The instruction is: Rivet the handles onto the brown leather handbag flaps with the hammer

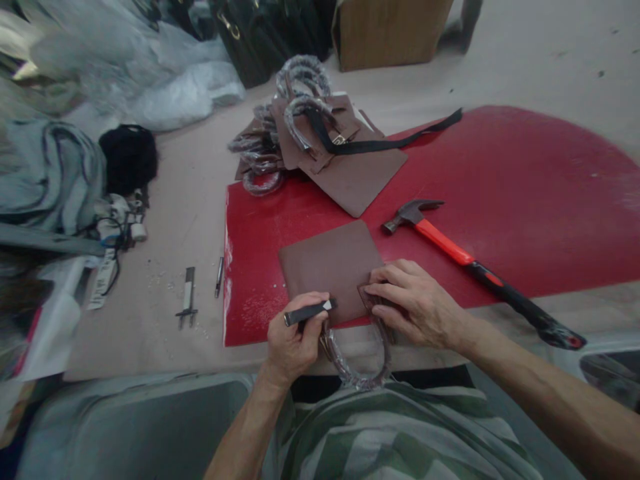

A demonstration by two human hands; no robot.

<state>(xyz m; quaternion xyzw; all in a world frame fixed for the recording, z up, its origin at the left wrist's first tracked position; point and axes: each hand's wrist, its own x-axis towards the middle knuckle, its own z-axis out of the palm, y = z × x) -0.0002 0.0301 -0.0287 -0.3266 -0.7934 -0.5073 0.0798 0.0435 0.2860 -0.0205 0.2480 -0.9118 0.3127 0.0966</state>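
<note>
A brown leather panel (pixel 333 263) lies flat on a red board (pixel 500 200) before me. A handle (pixel 363 360) wrapped in clear film loops off its near edge, over the table's front. My left hand (pixel 296 333) is closed at the panel's near left corner, around a short dark flat piece (pixel 307 311) with a pale tip; its exact kind is unclear. With fingers bent, my right hand (pixel 413 300) grips a small leather tab (pixel 367 297) at the handle's right end. To the right lies a claw hammer (pixel 450 247) with an orange and black grip.
Behind the panel is a pile of brown leather pieces (pixel 360 180) with wrapped handles and a black strap (pixel 395 143). A slim metal tool (pixel 187 297) and a small rod (pixel 219 277) lie left of the board. A cardboard box (pixel 390 33) and plastic wrap (pixel 150 73) stand farther back.
</note>
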